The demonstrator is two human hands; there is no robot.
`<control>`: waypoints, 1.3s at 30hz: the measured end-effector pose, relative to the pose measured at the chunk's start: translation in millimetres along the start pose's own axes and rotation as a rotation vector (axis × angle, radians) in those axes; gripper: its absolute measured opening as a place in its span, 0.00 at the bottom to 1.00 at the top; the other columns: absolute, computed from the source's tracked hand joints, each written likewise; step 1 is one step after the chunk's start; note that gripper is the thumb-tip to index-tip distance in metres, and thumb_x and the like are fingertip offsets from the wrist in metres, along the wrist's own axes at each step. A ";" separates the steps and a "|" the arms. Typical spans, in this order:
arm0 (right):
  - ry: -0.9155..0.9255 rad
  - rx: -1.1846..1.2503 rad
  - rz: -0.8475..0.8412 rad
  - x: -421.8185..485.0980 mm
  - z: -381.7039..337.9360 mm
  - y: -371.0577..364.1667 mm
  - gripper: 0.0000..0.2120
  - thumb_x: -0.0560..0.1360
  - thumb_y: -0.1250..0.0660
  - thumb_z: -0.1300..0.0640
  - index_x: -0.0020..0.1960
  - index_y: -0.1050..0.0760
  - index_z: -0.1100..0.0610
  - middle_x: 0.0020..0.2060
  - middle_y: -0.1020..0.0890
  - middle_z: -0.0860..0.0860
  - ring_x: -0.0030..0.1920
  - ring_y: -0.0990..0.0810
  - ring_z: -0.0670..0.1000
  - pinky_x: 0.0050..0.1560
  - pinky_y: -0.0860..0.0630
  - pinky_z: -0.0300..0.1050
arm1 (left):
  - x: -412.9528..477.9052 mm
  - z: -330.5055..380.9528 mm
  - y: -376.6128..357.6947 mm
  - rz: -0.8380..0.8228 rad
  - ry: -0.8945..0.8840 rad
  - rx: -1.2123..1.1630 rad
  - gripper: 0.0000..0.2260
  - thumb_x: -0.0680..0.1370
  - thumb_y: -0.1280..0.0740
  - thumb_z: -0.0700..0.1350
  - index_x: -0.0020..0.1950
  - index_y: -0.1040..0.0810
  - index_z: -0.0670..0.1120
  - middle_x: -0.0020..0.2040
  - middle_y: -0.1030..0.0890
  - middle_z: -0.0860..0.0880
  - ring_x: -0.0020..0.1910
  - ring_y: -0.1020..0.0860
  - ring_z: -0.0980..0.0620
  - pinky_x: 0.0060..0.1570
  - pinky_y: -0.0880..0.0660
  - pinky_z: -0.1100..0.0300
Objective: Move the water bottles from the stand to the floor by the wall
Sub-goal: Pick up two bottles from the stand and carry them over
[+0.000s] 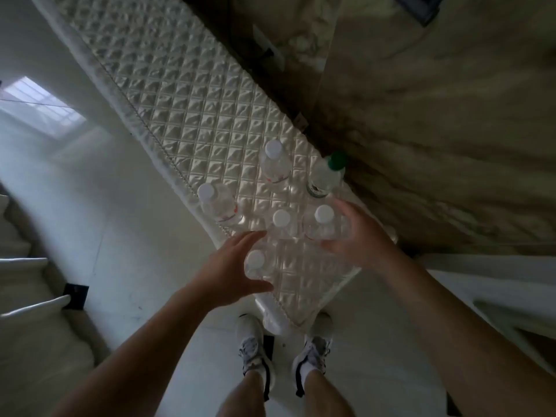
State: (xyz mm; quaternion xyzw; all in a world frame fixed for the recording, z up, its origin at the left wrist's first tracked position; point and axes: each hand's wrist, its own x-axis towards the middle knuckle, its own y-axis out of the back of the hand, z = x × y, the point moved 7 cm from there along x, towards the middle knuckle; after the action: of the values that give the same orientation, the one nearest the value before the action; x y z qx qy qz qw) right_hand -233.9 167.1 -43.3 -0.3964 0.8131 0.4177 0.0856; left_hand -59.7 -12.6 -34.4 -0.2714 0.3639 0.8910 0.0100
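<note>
Several clear water bottles stand on the white quilted top of the stand (186, 94). Most have white caps; one by the wall has a green cap (336, 161). My left hand (228, 275) reaches around the nearest bottle (256, 261), with fingers stretched past its far side and thumb on its near side. My right hand (353, 233), slightly blurred, cups the right side of another white-capped bottle (324, 218). Neither hand plainly closes on its bottle. More bottles stand at the left edge (217, 203), in the middle (282, 221) and further back (274, 164).
A marbled wall (436, 115) runs along the stand's right side. Pale floor (126, 224) lies to the left, and stair steps (24, 284) are at the far left. My shoes (255, 353) stand at the stand's near end.
</note>
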 end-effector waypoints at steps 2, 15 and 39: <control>-0.012 0.012 -0.020 6.2 2.2 -2.9 0.47 0.63 0.23 0.43 0.76 0.43 0.45 0.73 0.36 0.44 0.72 0.36 0.47 0.70 0.33 0.50 | 2.5 -2.7 -2.4 -0.002 -0.007 0.003 0.45 0.64 0.23 0.61 0.75 0.43 0.60 0.75 0.37 0.56 0.71 0.35 0.54 0.69 0.34 0.54; 0.082 0.082 -0.028 19.2 5.3 -15.4 0.36 0.64 0.22 0.48 0.68 0.33 0.43 0.63 0.25 0.42 0.62 0.26 0.45 0.62 0.25 0.50 | 6.8 -10.3 -7.2 0.099 -0.015 -0.006 0.36 0.67 0.23 0.57 0.71 0.33 0.57 0.70 0.29 0.57 0.66 0.29 0.57 0.65 0.33 0.61; 0.107 0.122 0.137 -70.1 -72.8 60.1 0.34 0.57 0.23 0.40 0.60 0.31 0.37 0.51 0.22 0.37 0.52 0.23 0.44 0.53 0.23 0.49 | -77.2 71.3 109.7 0.322 -0.165 -0.186 0.31 0.63 0.20 0.53 0.63 0.28 0.57 0.60 0.22 0.59 0.56 0.22 0.57 0.55 0.22 0.52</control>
State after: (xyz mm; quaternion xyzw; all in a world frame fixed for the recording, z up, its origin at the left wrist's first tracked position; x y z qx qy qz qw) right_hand -215.9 173.1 72.8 -0.3556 0.8655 0.3508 0.0372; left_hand -51.4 -32.7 116.0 -0.1356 0.3169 0.9299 -0.1281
